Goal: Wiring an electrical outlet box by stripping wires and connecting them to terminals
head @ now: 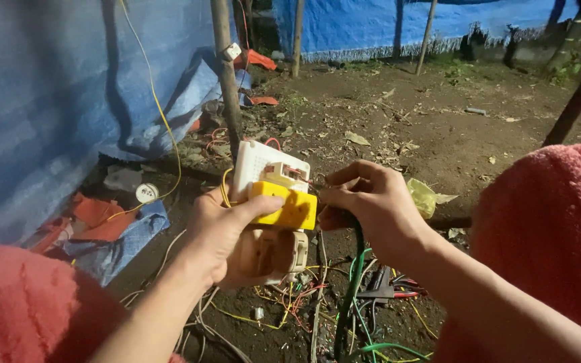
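Where the head view looks down over both forearms, we find the left hand (226, 235) wrapped around a white and yellow electrical unit (274, 202), fingers closed on it and the thumb laid across the yellow block at its middle. The unit sits at the centre of the frame, held above the ground, its white perforated top at twelve o'clock and a beige lower housing at six o'clock, partly covered by the palm.

We record the right hand (368, 202) at three o'clock of the unit, just beside it. Its fingertips are pinched together at the unit's right edge, closed on something thin; we cannot tell exactly which wire. A dark green cable (352, 275) drops from under this hand toward six o'clock.

Below the hands, at six o'clock, lies a tangle of loose wires (284, 302) in yellow, red, green and white on bare earth. A yellow cord (159, 114) runs up the blue tarpaulin (48, 101) at ten o'clock. A wooden pole (226, 74) stands at eleven o'clock of the unit, with red cloth scraps (99, 218) at nine o'clock by the tarpaulin's foot. Pink fleece sleeves (546, 235) cover both arms at the lower corners.
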